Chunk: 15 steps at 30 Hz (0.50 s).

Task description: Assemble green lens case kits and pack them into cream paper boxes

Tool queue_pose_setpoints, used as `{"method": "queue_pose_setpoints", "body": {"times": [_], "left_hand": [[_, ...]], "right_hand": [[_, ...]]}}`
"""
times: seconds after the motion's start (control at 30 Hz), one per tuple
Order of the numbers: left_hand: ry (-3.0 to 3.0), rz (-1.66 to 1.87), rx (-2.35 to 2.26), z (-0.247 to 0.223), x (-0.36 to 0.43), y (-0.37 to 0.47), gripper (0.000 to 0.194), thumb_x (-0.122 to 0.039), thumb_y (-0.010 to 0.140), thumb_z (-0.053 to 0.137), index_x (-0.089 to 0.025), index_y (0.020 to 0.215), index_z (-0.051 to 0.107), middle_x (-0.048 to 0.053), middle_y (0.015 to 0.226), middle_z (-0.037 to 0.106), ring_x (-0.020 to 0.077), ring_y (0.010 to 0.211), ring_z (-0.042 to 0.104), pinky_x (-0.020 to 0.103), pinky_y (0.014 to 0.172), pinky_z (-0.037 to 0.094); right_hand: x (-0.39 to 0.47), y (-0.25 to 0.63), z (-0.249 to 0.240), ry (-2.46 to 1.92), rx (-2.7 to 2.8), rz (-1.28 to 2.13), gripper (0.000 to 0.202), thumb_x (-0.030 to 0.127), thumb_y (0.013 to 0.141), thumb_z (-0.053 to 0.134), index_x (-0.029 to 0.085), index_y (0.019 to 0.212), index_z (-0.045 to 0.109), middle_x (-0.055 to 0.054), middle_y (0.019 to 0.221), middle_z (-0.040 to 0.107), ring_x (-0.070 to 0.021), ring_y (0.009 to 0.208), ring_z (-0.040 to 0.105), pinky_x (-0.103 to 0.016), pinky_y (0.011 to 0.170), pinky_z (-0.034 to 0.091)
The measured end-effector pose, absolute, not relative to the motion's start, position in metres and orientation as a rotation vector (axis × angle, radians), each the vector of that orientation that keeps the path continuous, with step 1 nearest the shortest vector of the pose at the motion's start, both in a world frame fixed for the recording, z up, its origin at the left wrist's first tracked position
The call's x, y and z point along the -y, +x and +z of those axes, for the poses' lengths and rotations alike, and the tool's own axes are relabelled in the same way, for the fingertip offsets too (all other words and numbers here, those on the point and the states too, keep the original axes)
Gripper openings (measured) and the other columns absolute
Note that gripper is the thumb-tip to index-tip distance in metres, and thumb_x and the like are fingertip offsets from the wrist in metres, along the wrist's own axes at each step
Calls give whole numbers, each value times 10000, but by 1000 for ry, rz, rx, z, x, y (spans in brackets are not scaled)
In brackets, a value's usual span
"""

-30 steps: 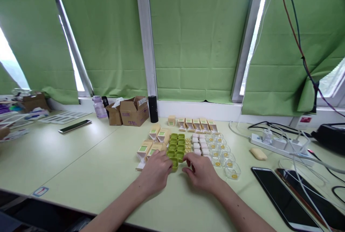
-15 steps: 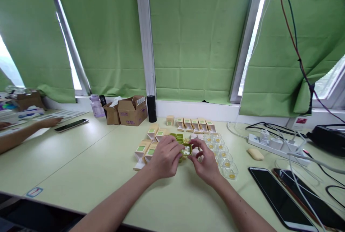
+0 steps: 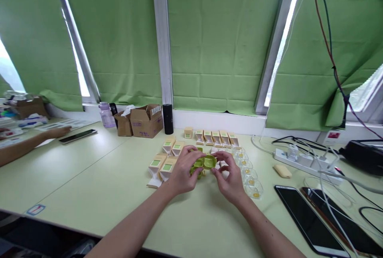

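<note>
A glossy green cup [image 3: 210, 162], squarish with rounded corners, is pinched between the fingers of the left hand [image 3: 184, 173] and right hand [image 3: 229, 180] above the smooth, pale worktop [image 3: 119, 198], with angular tan cardboard boxes [image 3: 156, 164] and clear, curved shells [image 3: 253, 190] on either side.

Head-worn view, facing forward, downward; table [image 3: 89, 194] close
</note>
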State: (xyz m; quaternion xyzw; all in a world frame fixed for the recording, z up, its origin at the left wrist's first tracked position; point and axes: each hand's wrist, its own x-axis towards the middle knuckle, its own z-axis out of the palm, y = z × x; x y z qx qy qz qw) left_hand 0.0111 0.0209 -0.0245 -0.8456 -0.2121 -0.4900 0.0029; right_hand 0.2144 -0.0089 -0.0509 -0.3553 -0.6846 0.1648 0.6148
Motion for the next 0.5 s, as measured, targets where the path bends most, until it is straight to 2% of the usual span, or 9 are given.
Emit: {"method": "queue_pose_setpoints", "body": {"times": [0.23,0.4,0.5], "left_hand": [[-2645,-1608,710,-31,-23,9,471,-156,953,664,-217,1417,618,131,1164,734,311,1150,544,502,961,538],[-2683,-1728,854,-37,-25,10,332,-235,976,682,-220,1307,705,110,1023,715,287,1075,585,458,920,561],[-2736,-1874,1026,-39,-25,12,296,-319,973,701,-199,1241,739,108,1048,663,246,987,649,411,877,596]], "right_hand": [[8,213,-54,-834,1588,446,356,284,983,628,283,1319,512,-109,1254,705,-253,1123,703,-309,705,617],[7,211,-55,-872,1592,526,277,387,1058,537,272,1310,542,-103,1147,742,-236,1022,733,-315,707,621],[8,211,-54,-868,1608,542,332,376,1046,549,273,1362,537,-92,1105,745,-227,972,728,-312,701,613]]}}
